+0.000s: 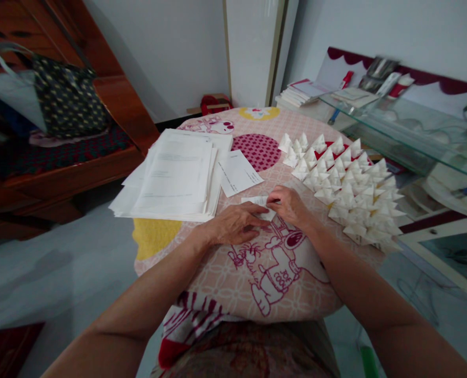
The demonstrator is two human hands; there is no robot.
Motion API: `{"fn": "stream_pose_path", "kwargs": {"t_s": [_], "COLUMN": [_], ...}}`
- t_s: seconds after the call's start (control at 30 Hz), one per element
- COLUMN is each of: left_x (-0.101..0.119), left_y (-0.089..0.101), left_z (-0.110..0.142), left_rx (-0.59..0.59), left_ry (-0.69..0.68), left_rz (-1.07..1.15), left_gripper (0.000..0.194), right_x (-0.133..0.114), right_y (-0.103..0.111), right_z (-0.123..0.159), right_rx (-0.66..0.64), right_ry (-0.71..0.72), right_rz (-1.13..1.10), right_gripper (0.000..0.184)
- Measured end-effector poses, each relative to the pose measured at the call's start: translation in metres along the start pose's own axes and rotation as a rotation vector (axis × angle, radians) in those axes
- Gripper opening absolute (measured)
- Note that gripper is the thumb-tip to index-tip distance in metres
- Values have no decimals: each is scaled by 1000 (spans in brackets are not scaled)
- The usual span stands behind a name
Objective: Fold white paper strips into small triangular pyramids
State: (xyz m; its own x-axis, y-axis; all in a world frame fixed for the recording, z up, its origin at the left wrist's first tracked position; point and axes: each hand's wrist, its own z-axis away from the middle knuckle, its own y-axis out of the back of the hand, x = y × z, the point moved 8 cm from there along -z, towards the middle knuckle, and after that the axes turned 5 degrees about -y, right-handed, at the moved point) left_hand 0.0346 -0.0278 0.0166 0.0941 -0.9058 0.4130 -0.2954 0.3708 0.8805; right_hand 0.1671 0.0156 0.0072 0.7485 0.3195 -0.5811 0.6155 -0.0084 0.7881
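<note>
On the tablecloth in front of me lies a small piece of white paper (270, 216), partly folded and partly covered by my fingers. My left hand (237, 223) rests over its left side, fingers stretched out and pressing it, the thumb apart. From the right, my right hand (287, 203) pinches the upper edge of the same paper between curled fingers. Just beyond sits a loose printed sheet (241, 174), overlapping a thick stack of printed paper (174, 170) to the left. On the right stand many folded paper pieces (341, 184) with pointed tips, set close together in rows.
The round table wears a pink patterned cloth (300, 302) with cartoon figures. A glass shelf (406, 134) holding assorted items flanks it on the right. To the left, a wooden bench (127, 113) carries a dark patterned bag (68, 97). A white cabinet (253, 52) rises behind.
</note>
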Motion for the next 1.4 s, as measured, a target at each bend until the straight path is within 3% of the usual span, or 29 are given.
{"fn": "stream_pose_path", "kwargs": {"t_s": [0.23,0.33,0.43,0.63,0.8,0.97,1.2,1.4], "left_x": [-1,-1,-1,2,0,0,-2,-2], "left_y": [0,0,0,2,2,1,-1,-1], "left_z": [-2,-2,-3,-3,-3,-3,-2,-2], "left_rx": [-4,-6,1,8,4,9,13,-6], "left_ry": [10,8,2,-9,8,8,10,17], "left_rz": [-7,-1,0,10,-14,-9,-28,-35], "left_gripper": [36,37,38,37,37,38,38,37], "right_x": [-1,2,9,13,6,14,35,49], "right_y": [1,14,25,7,-2,5,22,28], "right_z": [1,3,8,17,14,12,10,6], "right_rx": [42,107,147,23,12,43,138,209], "right_ry": [-8,-4,2,19,5,-17,-137,-112], "right_rz": [11,-48,-94,-2,47,13,40,40], "right_gripper": [14,11,21,43,43,49,39,37]}}
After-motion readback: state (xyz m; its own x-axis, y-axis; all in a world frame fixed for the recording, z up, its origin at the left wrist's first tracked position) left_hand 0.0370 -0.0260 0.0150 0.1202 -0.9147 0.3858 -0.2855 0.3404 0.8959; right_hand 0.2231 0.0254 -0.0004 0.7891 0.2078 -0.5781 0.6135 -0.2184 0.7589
